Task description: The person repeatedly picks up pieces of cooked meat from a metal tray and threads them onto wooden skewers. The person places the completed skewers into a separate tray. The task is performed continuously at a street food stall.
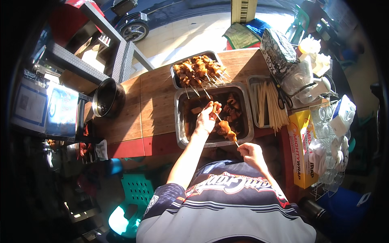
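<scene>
My right hand [251, 155] is closed on the lower end of a thin bamboo skewer, just past the near edge of a metal tray [178, 128]. Pieces of orange-brown marinated meat [227, 130] are threaded along the skewer. My left hand [207, 119] is over the tray, its fingers pinched round a meat piece [216, 108] at the skewer's far end. Loose meat chunks [232, 106] lie in dark marinade in the tray, partly hidden by my left hand. Just behind, a smaller metal tray [176, 83] holds a heap of filled skewers [200, 69].
Right of the marinade, a narrow tray [252, 85] holds bare bamboo sticks [268, 104] and black-handled scissors [282, 97]. Farther right are a yellow wrap box [300, 150], plastic cups [330, 150] and squeeze bottles [310, 45]. A dark pot [109, 97] stands on the wooden table's left [156, 115].
</scene>
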The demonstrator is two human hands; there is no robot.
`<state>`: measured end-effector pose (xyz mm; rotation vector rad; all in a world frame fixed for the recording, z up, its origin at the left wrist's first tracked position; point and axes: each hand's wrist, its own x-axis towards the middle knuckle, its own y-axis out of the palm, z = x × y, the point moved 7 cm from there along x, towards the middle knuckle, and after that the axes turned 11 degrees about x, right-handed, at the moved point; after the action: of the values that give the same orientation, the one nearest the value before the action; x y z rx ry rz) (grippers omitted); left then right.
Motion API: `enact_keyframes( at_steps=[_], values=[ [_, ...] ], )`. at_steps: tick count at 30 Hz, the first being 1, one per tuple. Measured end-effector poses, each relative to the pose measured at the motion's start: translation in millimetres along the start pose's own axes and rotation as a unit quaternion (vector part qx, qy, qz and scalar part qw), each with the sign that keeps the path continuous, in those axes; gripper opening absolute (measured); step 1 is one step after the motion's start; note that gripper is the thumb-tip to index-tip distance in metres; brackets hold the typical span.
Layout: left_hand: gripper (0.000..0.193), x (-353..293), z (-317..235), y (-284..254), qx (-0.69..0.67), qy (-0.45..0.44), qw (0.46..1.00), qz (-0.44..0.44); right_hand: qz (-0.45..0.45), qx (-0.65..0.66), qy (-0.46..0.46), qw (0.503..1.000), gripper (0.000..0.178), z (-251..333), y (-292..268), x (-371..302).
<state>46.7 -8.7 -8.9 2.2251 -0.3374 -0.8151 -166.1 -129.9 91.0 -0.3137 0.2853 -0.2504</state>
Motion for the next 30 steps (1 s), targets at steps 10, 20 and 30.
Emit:
enact_keyframes(
  at_steps=[10, 20, 30],
  values=[
    [0.017, -21.1, -2.6, 14.7, 0.028, -0.025, 0.999, 0.04, 0.03, 0.069, 0.066, 0.995, 0.012, 6.3, 5.2, 4.9],
    [0.023, -44.3, 0.1, 24.6, 0.106, -0.043, 0.991, 0.071, 0.039, 0.112, 0.049, 0.992, 0.013, 7.0, 5.4, 13.9],
    [0.04, -15.2, -81.6, -38.2, 0.847, 0.323, 0.417, -0.064, -0.024, 0.044, -0.004, 0.999, 0.01, 5.9, -15.8, 11.7]
  ],
)
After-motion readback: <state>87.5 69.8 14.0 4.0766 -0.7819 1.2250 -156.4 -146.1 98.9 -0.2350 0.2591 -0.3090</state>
